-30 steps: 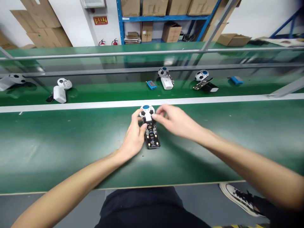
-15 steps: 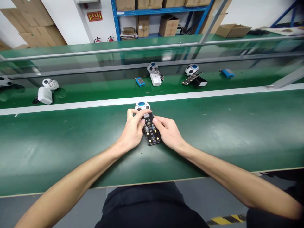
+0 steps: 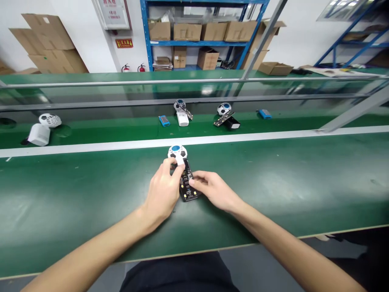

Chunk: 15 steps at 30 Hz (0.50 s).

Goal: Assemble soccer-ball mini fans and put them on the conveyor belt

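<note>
A black circuit board [image 3: 187, 192] with yellow-white LEDs lies in a dark case on the green bench, in front of me. At its far end is a round white, black and blue soccer-ball-patterned head [image 3: 177, 151]. My left hand [image 3: 164, 188] is closed, thumb and forefinger pinching a small white piece [image 3: 180, 159] over the board's far end. My right hand [image 3: 212, 188] grips the right side of the board and case, its thumb on the board's face. Fingers under the case are hidden.
Beyond the white strip [image 3: 133, 145] lie several similar units, including a white housing [image 3: 182, 119] and a loose circuit board [image 3: 223, 119]. Blue battery packs [image 3: 164, 121] [image 3: 264, 114] lie among them. A slanted metal post [image 3: 349, 111] stands at right.
My left thumb and forefinger have come together on the small white piece at the board's far end. My right hand has slid nearer along the board. The camera view has tilted up.
</note>
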### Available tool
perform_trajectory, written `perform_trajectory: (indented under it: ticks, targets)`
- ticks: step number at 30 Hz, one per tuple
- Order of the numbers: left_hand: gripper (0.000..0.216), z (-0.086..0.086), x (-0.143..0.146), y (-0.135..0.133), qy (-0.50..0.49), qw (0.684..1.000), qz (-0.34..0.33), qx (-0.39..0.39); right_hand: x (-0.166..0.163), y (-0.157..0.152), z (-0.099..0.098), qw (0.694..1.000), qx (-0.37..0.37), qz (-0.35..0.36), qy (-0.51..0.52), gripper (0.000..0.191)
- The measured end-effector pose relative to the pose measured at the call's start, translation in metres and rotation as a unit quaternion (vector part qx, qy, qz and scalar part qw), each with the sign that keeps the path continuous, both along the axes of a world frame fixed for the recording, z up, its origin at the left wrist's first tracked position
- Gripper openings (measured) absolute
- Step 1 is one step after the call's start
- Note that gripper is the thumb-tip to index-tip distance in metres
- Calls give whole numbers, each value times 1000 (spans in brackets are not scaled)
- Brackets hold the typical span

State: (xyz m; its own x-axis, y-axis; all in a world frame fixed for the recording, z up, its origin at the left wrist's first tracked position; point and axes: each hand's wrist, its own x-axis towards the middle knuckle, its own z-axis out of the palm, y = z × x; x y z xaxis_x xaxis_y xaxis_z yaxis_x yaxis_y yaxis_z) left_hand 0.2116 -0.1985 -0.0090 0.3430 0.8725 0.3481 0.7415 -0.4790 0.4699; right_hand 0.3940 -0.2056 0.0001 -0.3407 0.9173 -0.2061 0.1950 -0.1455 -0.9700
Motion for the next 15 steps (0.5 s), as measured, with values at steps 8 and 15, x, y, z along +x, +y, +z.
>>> perform_trajectory:
  ticks: [8, 15]
  targets:
    - [15, 6, 5, 6, -241, 968, 24, -66, -12, 0, -15, 985, 96, -145, -6, 42]
    - [15, -1, 1, 16, -289, 955, 0, -69, -17, 11, -20, 985, 81, -151, 0, 37]
